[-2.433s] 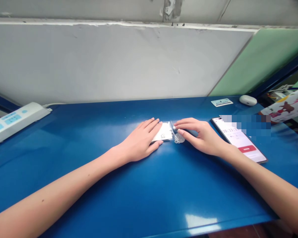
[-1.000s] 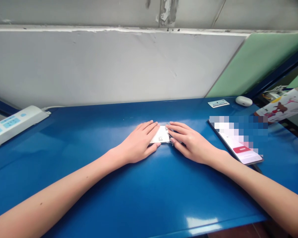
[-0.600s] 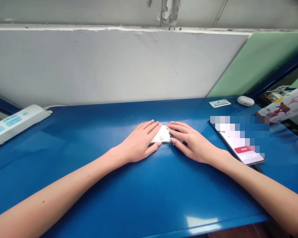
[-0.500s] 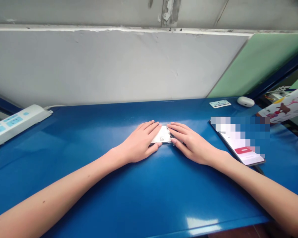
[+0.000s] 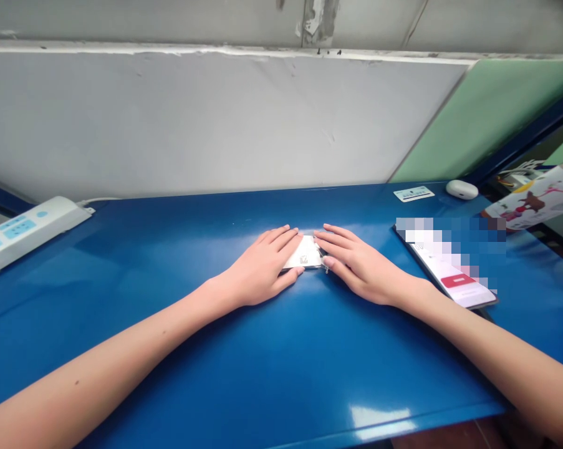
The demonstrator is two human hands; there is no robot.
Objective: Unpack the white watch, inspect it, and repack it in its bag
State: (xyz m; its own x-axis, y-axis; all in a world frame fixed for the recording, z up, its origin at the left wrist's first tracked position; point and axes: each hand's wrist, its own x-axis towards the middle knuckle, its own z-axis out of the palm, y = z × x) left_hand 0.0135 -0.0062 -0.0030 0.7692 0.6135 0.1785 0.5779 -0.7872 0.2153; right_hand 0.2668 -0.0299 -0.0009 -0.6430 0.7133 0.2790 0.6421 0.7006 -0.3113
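Note:
A small flat white item (image 5: 308, 252) with a dark printed mark lies on the blue table (image 5: 281, 374), partly covered by both hands; its exact kind cannot be made out. My left hand (image 5: 267, 265) rests flat over its left part, fingers stretched out and thumb along the near edge. On the other side, my right hand (image 5: 356, 265) lies with fingers extended, the fingertips touching the item's right end. Something thin and shiny shows under the right fingertips, mostly hidden.
To the right lies a phone (image 5: 459, 284) with a lit, partly blurred screen. Behind it are a card (image 5: 414, 194) and a white earbud case (image 5: 462, 189). A printed bag or sheet (image 5: 538, 199) stands at far right. At left lies a power strip (image 5: 33, 226); a wall (image 5: 206, 125) rises behind.
The right index finger has lifted slightly and spread from the others. Otherwise the hands and the white item hold their places; the view has shifted a little.

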